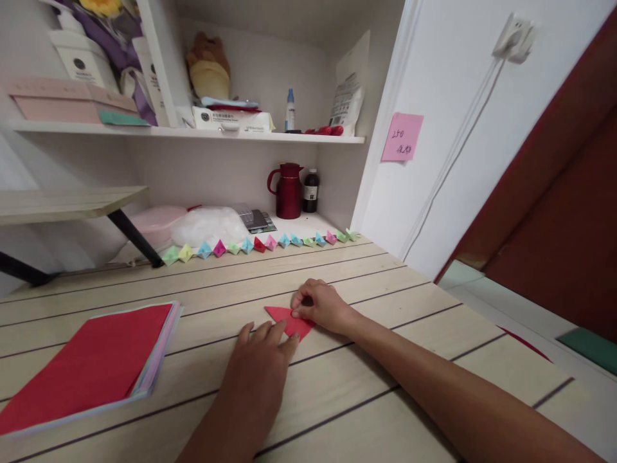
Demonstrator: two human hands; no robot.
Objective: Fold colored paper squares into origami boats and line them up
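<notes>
A small red folded paper [299, 328], roughly triangular, lies on the striped wooden table between my hands. My right hand [324, 308] comes in from the right, thumb and index finger pinched at the paper's upper right part. From below, my left hand [263, 363] rests on the table with its fingers spread, the fingertips touching the paper's lower left edge. Part of the paper is hidden under the fingers. Along the back edge of the table stands a row of several small folded paper pieces [220, 248] in green, yellow, blue, pink and red.
A stack of coloured paper sheets [96, 360], red on top, lies at the left. Behind are a wooden stand [72, 200] with black legs, a red jug [289, 193], a dark bottle [311, 193] and a shelf [193, 132] with boxes. A pink note [402, 136] sticks to the wall.
</notes>
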